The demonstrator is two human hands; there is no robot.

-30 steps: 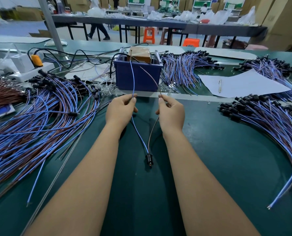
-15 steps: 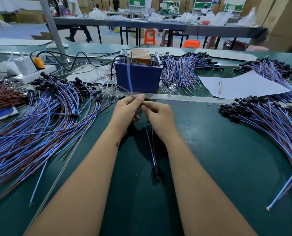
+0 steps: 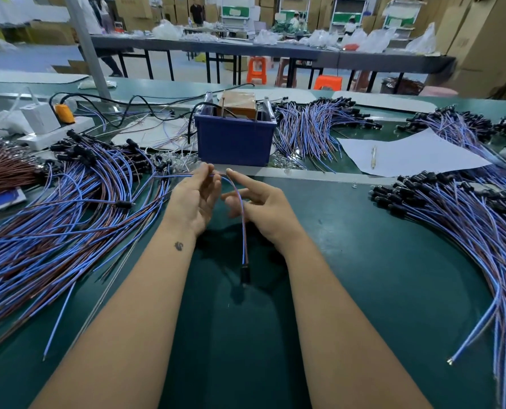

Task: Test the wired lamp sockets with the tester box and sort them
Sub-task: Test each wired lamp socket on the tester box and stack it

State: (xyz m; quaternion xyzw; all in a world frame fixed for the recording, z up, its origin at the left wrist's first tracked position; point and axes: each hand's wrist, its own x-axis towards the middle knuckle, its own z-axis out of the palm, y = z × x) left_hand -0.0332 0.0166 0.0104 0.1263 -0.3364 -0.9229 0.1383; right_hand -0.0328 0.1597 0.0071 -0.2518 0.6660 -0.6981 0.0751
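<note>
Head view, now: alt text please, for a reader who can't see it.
Over a green bench, the left hand pinches the blue and brown leads of one wired lamp socket, which dangles between the forearms, while the right hand hovers open beside them. A blue tester box stands behind the hands, with piles of wired sockets on both sides.

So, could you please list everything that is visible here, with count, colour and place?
blue bin: one, holds a brown tester box, centre back.
held socket: one, black, blue and brown wires, hangs between the hands.
left pile: many blue and brown wired sockets.
right pile: many, same colours.
back pile: many, right of the bin.
paper: one white sheet, pen on it.
power strip: one, white, back left.
table: green.
left hand: pinches the wires.
right hand: fingers loose, wires pass across it.
</note>
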